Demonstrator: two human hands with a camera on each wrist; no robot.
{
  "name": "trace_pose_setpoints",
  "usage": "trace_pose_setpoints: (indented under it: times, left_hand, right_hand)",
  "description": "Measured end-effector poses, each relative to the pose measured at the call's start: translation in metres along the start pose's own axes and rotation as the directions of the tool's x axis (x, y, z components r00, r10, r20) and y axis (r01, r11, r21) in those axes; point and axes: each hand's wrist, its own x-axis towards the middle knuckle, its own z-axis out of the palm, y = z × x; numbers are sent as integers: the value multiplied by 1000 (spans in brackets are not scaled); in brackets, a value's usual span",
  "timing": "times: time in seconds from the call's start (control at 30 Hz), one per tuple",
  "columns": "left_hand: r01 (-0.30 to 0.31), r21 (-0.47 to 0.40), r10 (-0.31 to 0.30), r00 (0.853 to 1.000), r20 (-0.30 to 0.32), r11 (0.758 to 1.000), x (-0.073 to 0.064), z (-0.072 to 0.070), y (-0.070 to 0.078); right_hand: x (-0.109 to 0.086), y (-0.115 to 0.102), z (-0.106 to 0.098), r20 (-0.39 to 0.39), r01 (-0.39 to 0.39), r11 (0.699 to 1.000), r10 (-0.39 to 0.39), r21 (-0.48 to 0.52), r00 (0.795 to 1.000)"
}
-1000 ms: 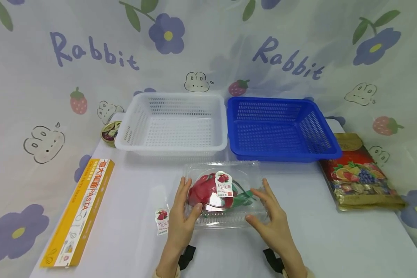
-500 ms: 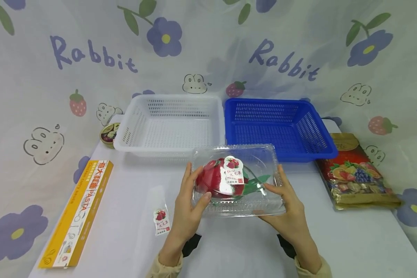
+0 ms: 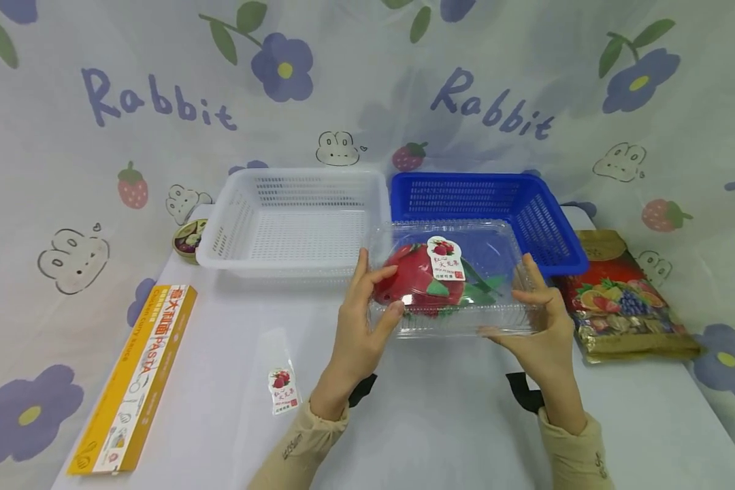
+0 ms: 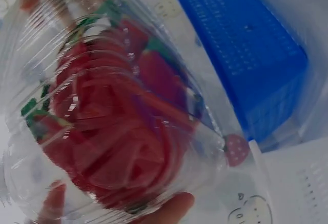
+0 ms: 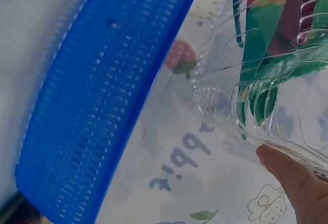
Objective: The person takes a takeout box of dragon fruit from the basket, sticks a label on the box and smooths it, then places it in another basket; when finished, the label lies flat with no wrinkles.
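Between both hands a clear plastic clamshell box [image 3: 502, 320] is held up above the table, its far edge overlapping the front of the blue basket [image 3: 563, 224] in the head view. Inside lies a red dragon fruit [image 3: 404, 279] with green tips; a white label with printed dragon fruits [image 3: 446, 260] is on the lid. My left hand [image 3: 361, 327] grips the box's left end, thumb at the front. The right end is gripped by my right hand [image 3: 545, 333]. In the left wrist view the red fruit [image 4: 113, 131] shows through the plastic.
A white basket [image 3: 294, 265] stands left of the blue one. On the left lie a yellow pasta box [image 3: 131, 381] and a small round tin [image 3: 188, 241]. A label strip [image 3: 282, 381] lies on the table [image 3: 220, 408]. At right rests a red and gold bag [image 3: 631, 306].
Both hands have lifted the clamshell box off the table and carried it forward and to the right, toward the blue basket. The baskets and other items stay in place.
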Motion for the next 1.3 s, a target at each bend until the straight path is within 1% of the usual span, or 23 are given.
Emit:
trace_pose_setpoints:
  times: [0.1, 0.17, 0.27, 0.33, 0.37, 0.5, 0.6, 0.7, 0.8, 0.83, 0.9, 1.03, 1.2, 1.3]
  left_hand:
    - [-35, 39, 36, 999, -11, 999, 9, 7, -4]
    - [-47, 66, 48, 999, -9, 997, 13, 12, -6]
    - [-48, 103, 46, 999, 19, 994, 17, 19, -11]
    - [-41, 120, 36, 999, 41, 992, 18, 24, -14]
    - [-35, 124, 29, 998, 51, 992, 19, 26, -16]
    - [-2, 113, -8, 996, 88, 994, 24, 34, -25]
    - [16, 78, -24, 994, 106, 997, 27, 40, -33]
    - [18, 47, -22, 995, 102, 999, 29, 46, -41]
    - [33, 51, -37, 996, 86, 998, 30, 51, -48]
    - [51, 60, -56, 995, 82, 997, 30, 52, -49]
    - [106, 82, -113, 990, 81, 991, 29, 54, -51]
    - [205, 124, -218, 972, 94, 971, 24, 56, -54]
    - [272, 185, -294, 950, 107, 944, 24, 57, -55]
    - [306, 193, -336, 930, 149, 932, 28, 58, -56]
  right_hand:
    - [12, 4, -6, -7, -25, 999, 25, 35, 1000]
    - [19, 7, -10, -16, -39, 999, 40, 36, 999]
    - [31, 12, -15, -40, -63, 998, 63, 5, 997]
    - [39, 14, -18, -54, -81, 995, 77, -60, 996]
    - [44, 15, -19, -57, -91, 993, 86, -75, 995]
    - [61, 20, -22, -59, -127, 973, 117, -192, 991]
    - [71, 27, -23, -65, -153, 966, 142, -208, 988]
    - [80, 34, -22, -74, -187, 954, 174, -236, 982]
    - [90, 43, -19, -72, -227, 936, 216, -269, 974]
    - [93, 46, -18, -67, -246, 929, 237, -276, 969]
    - [100, 52, -17, -60, -277, 919, 271, -281, 961]
    - [112, 61, -17, -51, -303, 909, 301, -287, 952]
    - [128, 64, -13, -16, -288, 917, 295, -276, 955]
    - [138, 64, -10, 15, -292, 913, 309, -286, 951]
